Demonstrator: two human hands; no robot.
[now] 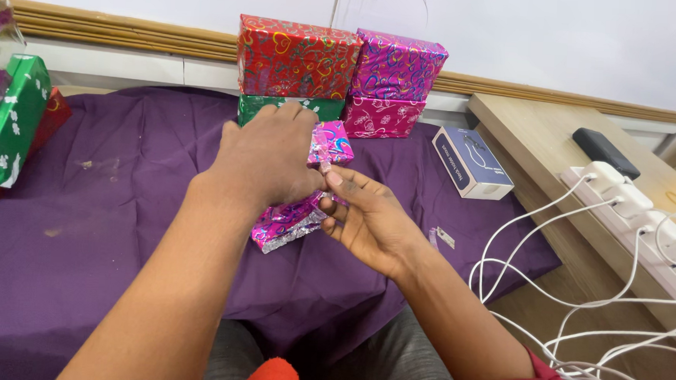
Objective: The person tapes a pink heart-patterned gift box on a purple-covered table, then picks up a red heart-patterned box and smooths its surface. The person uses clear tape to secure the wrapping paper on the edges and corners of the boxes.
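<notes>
A small box in shiny pink patterned wrap (294, 218) lies on the purple cloth (105, 224) in front of me. My left hand (270, 159) presses down over its top, hiding most of it. Beside the box, palm up, is my right hand (367, 218); its fingers pinch the wrap's edge on the right side. A silvery folded end of the wrap shows at the box's near corner.
Wrapped boxes stand stacked by the wall: red (295, 57), pink (398, 66), green (281, 106), magenta (380, 117). A green wrapped box (6, 122) sits at the left. A small blue-and-white carton (470, 162) lies right. A power strip (645, 221) with white cables sits on the wooden ledge.
</notes>
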